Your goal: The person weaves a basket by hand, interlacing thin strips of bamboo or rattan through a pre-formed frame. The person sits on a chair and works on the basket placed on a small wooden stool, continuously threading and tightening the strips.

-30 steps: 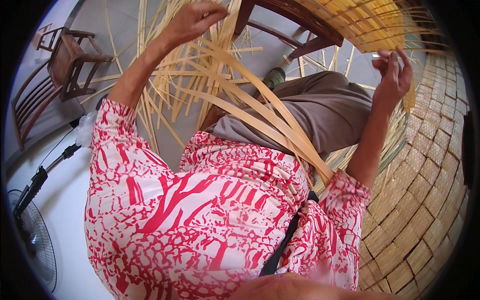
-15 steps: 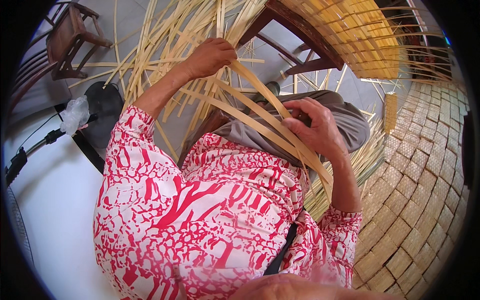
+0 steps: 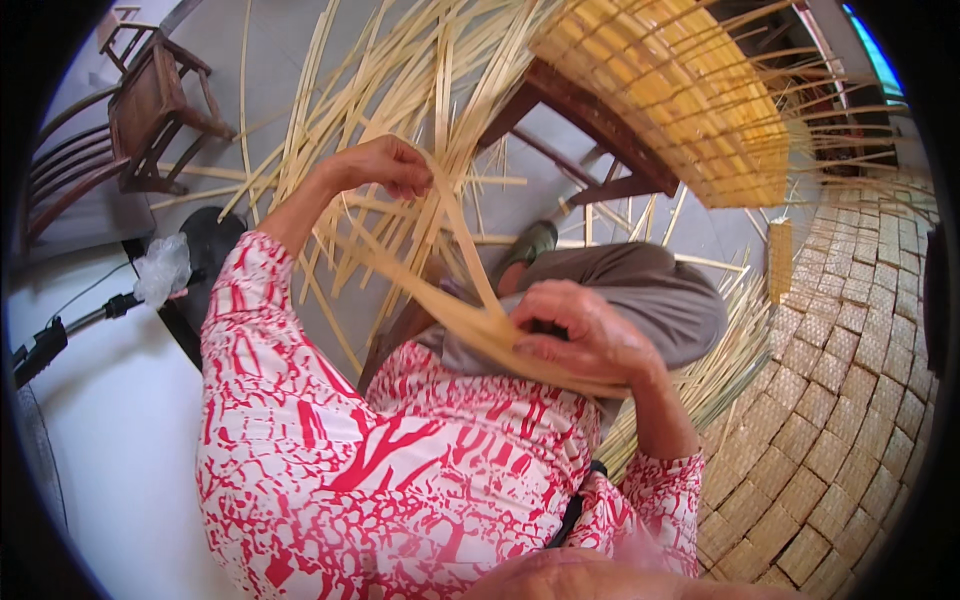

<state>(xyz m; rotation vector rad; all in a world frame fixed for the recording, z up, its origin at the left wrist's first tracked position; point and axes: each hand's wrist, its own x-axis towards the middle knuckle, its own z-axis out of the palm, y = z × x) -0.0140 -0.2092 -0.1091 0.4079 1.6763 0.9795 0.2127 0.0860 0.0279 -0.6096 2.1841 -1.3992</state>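
Note:
My left hand [image 3: 400, 172] is closed on a long pale bamboo strip [image 3: 466, 240], held above the strewn strips at upper middle. Over my grey-trousered lap my right hand [image 3: 568, 325] curls its fingers round that strip where it meets other flat strips [image 3: 420, 292], which are blurred and slant across toward my right forearm. A yellow woven piece [image 3: 660, 95], with many loose ribs sticking out, rests beyond my right hand on a dark wooden stool [image 3: 566, 140]. More thin strips [image 3: 715, 358] lie bundled beside my right leg.
Cut strips [image 3: 340, 90] are heaped on the grey floor. Two wooden chairs [image 3: 155, 110] stand at left, with a crumpled plastic bag [image 3: 162, 270] on a black stand [image 3: 80, 328] below them. Large squared woven work [image 3: 840, 400] fills the right side. My foot [image 3: 535, 245] is by the stool.
My right hand has come down from the yellow woven piece to the strips over my lap. My left hand has dropped lower, pulling a strip. The strips across my lap have shifted.

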